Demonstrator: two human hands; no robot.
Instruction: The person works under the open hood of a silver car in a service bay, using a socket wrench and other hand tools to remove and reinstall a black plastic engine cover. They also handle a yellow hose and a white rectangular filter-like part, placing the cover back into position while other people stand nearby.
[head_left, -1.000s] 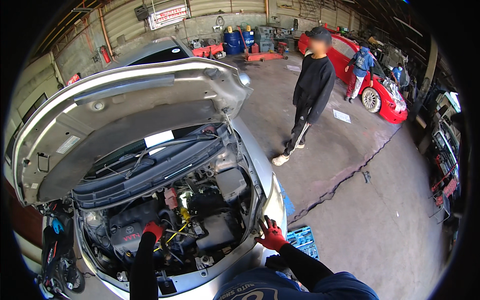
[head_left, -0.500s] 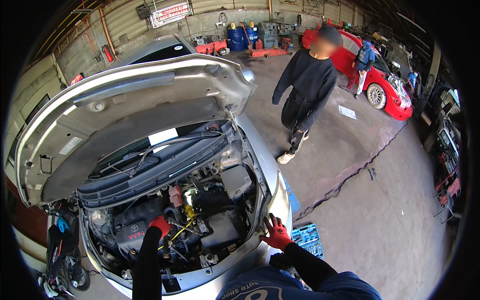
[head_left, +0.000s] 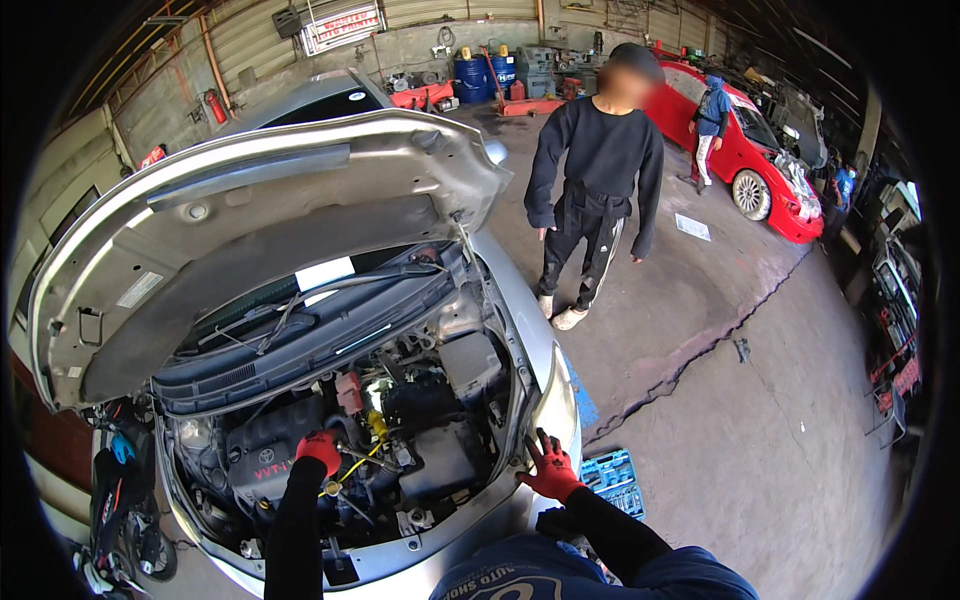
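Note:
My left hand (head_left: pixel 318 452), in a red glove, is low in the engine bay at the right edge of the dark engine cover (head_left: pixel 262 455). Its fingers look curled, and whatever they hold is hidden. Beside it runs a thin yellow cable or hose (head_left: pixel 362 463), near a yellow part (head_left: pixel 378 425) and a pinkish-red box (head_left: pixel 348 393). My right hand (head_left: pixel 549 468), also red-gloved, rests with spread fingers on the silver car's front corner, by the headlight (head_left: pixel 556 412). The hood (head_left: pixel 290 190) is propped up over the bay.
A blue tool case (head_left: pixel 613 485) lies on the floor by the bumper. A person in black (head_left: pixel 600 160) stands right of the car, with another person (head_left: pixel 710 125) by a red car (head_left: pixel 775 185) behind. A motorcycle (head_left: pixel 130 500) is at the left. A crack (head_left: pixel 690 370) crosses the floor.
The person in black has gone from mid-stride to standing upright, facing the car. The person by the red car has shifted slightly. My hands have barely moved.

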